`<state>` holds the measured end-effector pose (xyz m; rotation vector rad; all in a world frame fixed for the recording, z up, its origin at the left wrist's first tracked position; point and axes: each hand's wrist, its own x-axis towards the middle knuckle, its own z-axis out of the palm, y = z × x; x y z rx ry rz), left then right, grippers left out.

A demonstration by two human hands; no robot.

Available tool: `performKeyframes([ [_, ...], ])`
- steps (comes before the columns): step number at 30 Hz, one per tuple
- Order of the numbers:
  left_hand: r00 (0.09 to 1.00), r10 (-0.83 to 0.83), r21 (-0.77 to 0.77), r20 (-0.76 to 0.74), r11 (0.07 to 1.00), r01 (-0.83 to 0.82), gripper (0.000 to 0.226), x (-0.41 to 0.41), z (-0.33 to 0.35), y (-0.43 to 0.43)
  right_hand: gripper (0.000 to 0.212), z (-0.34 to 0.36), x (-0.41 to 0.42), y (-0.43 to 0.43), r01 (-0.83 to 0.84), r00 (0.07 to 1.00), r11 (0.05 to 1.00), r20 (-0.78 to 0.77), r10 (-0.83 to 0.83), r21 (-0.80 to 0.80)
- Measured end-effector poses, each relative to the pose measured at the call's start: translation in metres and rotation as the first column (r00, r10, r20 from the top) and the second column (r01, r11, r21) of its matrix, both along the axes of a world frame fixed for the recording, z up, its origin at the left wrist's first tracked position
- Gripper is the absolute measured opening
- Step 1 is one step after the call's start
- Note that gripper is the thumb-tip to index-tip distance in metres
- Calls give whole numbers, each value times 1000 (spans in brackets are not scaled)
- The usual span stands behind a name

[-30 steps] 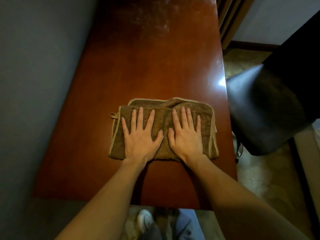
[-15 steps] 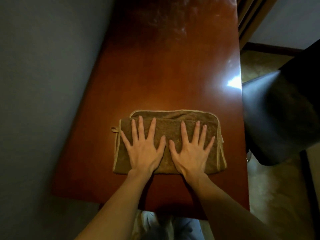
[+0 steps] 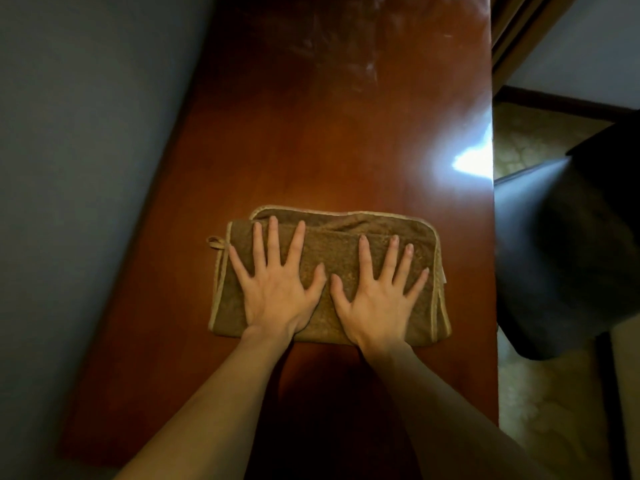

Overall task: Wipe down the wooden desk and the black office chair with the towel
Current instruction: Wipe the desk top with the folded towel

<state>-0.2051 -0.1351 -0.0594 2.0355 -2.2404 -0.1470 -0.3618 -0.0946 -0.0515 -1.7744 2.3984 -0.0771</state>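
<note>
A folded brown towel (image 3: 332,251) with a pale trim lies flat on the reddish wooden desk (image 3: 329,133), near its middle. My left hand (image 3: 277,289) presses palm-down on the towel's left half, fingers spread. My right hand (image 3: 377,299) presses palm-down on the right half, fingers also spread. Neither hand grips the cloth. The black office chair (image 3: 561,254) stands just off the desk's right edge, blurred, with only part of it in view.
A grey wall (image 3: 86,168) runs along the desk's left side. Dusty smears (image 3: 346,46) show on the far end of the desk, and a bright glare (image 3: 474,161) lies at its right edge. Patterned floor (image 3: 540,133) lies to the right.
My right hand's fingers have spread wider and the towel's bunched top fold has flattened. Both hands and the towel have slid a little away from the desk's near edge.
</note>
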Motion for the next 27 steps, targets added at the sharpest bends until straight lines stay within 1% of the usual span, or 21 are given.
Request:
performKeyframes([
  [5,1000,0,16,11,1000,0,76,-6,1,-39,86,-1,-10,-46,-70,996,997,-46,70,-13],
  [9,1000,-18,13,11,1000,18,78,-14,0,-78,84,-7,-15,-76,-48,999,998,-27,46,-52],
  [16,1000,-26,27,12,999,26,78,-26,2,-120,82,-5,-23,-117,-30,1000,999,-7,30,-35],
  [19,999,-31,45,12,999,30,78,-32,3,-142,81,-6,-25,-133,6,1000,998,-1,-6,-61],
  [27,1000,6,51,-3,999,-6,79,-50,5,-192,79,-7,-34,-190,22,1000,996,-6,-23,-91],
])
